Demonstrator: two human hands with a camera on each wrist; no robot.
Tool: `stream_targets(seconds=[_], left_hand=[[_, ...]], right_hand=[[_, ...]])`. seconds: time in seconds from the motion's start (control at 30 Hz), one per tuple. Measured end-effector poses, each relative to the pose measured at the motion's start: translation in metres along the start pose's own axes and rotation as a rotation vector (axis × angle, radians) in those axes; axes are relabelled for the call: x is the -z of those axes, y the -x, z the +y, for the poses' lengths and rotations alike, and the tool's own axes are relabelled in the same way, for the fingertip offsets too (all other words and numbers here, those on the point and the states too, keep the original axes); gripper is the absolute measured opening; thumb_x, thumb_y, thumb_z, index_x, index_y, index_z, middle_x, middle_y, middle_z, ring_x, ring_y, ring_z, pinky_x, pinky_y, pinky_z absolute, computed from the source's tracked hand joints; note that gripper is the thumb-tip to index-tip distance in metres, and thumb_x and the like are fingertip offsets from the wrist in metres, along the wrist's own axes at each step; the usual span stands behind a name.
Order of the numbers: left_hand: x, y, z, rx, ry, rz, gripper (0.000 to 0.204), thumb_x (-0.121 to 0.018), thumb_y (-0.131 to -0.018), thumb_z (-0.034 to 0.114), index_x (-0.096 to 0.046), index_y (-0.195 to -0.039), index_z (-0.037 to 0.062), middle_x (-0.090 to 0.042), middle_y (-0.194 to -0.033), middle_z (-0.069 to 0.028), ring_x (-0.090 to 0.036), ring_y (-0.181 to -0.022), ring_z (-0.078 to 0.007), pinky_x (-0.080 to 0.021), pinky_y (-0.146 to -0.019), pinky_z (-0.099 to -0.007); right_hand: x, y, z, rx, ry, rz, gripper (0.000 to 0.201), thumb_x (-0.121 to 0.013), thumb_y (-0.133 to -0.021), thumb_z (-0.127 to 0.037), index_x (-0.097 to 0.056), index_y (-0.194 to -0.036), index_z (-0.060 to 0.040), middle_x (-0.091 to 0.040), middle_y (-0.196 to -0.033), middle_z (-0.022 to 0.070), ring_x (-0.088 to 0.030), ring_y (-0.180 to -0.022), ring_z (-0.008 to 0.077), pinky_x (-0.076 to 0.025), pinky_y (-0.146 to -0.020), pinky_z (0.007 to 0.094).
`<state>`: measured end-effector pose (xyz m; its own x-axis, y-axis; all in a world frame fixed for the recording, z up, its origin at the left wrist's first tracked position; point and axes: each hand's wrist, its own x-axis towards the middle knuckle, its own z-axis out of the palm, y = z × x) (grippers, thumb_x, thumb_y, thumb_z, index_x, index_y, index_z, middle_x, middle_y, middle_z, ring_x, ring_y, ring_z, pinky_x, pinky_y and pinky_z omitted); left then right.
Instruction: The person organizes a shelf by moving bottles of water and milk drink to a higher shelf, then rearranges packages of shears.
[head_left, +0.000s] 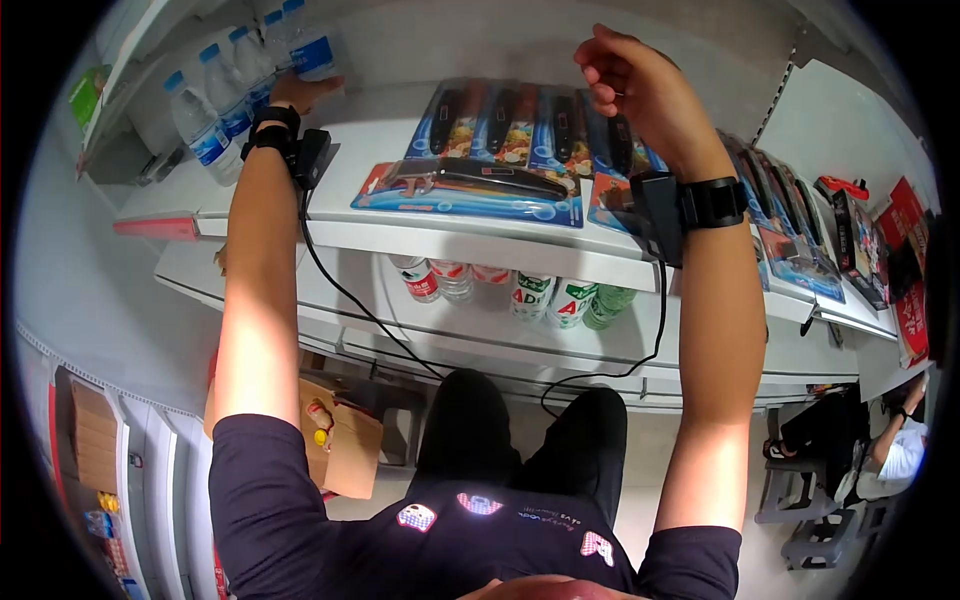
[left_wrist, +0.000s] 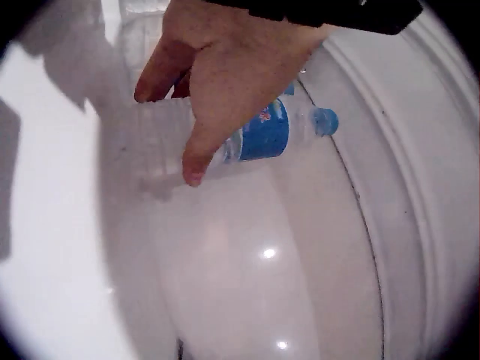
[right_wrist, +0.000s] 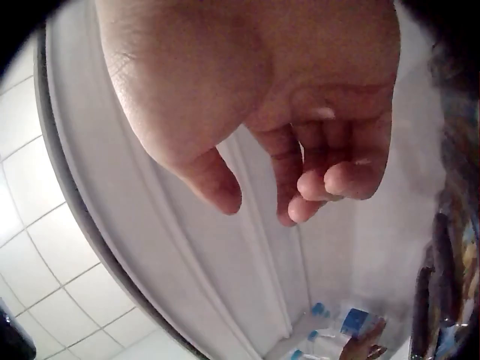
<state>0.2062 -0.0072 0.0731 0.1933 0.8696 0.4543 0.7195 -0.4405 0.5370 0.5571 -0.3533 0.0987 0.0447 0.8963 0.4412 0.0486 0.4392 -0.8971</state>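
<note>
My left hand (head_left: 305,92) is at the water bottles at the shelf's left end, its thumb spread out to the right. In the left wrist view this hand (left_wrist: 232,82) overlaps a clear water bottle (left_wrist: 264,135) with a blue label and blue cap, thumb and fingers spread across its lower body. That bottle (head_left: 312,55) stands upright at the back of the group. My right hand (head_left: 640,85) is raised above the blister-packed tools, its fingers loosely bent and holding nothing. In the right wrist view, the right hand (right_wrist: 300,142) hangs with its thumb apart from the fingers.
Several black-handled tools in blue blister packs (head_left: 500,120) cover the shelf's middle, one pack (head_left: 470,188) lying crosswise at the front. More bottles (head_left: 530,295) stand on the lower shelf (head_left: 400,325). Below is an open cardboard box (head_left: 350,450). Another person (head_left: 890,440) sits at far right.
</note>
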Motion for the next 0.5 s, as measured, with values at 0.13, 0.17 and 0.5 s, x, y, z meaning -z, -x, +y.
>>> stream_targets(seconds=[0.13,0.17,0.5], left_hand=[[-0.006,0.006,0.002,0.034,-0.12,0.107,0.102,-0.08,-0.058,0.067,-0.052,-0.129,-0.0008,-0.063,-0.12,-0.0199,-0.067,-0.101,-0.0308,-0.058,-0.076,-0.0349],[-0.006,0.007,0.0,-0.04,-0.116,0.163,0.104,-0.079,-0.058,0.069,-0.051,-0.129,-0.0016,-0.062,-0.121,-0.0208,-0.068,-0.099,-0.0306,-0.058,-0.074,-0.0347],[-0.004,0.006,0.011,0.111,-0.1,-0.006,0.057,-0.082,-0.071,0.049,-0.066,-0.085,-0.004,-0.071,-0.08,-0.0142,-0.071,-0.062,-0.0243,-0.059,-0.065,-0.0287]], right_hand=[[0.003,0.001,0.003,0.044,0.017,-0.028,0.034,-0.055,-0.097,-0.038,-0.066,-0.094,-0.0056,-0.057,-0.076,-0.0029,-0.047,-0.065,0.0068,-0.037,-0.06,0.0236],[0.005,0.0,0.004,0.041,0.019,-0.041,0.034,-0.058,-0.095,-0.038,-0.068,-0.095,-0.005,-0.059,-0.076,-0.0026,-0.05,-0.065,0.0067,-0.04,-0.061,0.0228],[0.003,0.002,0.001,0.036,0.053,-0.07,0.036,-0.061,-0.093,-0.04,-0.07,-0.095,-0.0058,-0.061,-0.077,-0.0031,-0.051,-0.065,0.0057,-0.042,-0.062,0.0221]])
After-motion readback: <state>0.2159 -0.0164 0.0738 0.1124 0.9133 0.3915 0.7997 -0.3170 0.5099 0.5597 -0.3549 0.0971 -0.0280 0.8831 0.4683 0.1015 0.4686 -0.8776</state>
